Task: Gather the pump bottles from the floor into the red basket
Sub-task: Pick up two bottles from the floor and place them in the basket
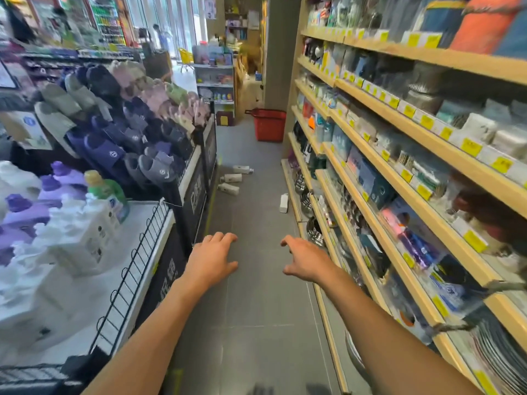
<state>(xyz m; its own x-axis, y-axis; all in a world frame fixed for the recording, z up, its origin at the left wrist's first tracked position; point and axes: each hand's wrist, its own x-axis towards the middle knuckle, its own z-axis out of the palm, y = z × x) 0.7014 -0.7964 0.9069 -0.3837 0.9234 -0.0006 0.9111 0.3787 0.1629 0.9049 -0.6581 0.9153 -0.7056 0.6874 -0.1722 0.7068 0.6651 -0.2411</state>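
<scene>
Far down the shop aisle, a red plastic basket [269, 125] stands upright on the grey tiled floor [256, 309], close against the far end of the long wooden shelves [399, 155] on the right. Nearer, three white pump bottles [232, 178] lie on their sides in a loose row at the foot of the black slipper display [137, 129] on the left, well apart from the basket. A fourth white bottle [284, 203] lies across the aisle from them, just beside the bottom shelf. Both bare arms reach forward over the floor, palms down. The left hand [212, 259] has its fingers loosely spread and slightly bent, holding nothing. The right hand [306, 259] is likewise empty, its fingers a little curled and its thumb held away from them. Bottles and basket all lie well ahead of the fingertips.
</scene>
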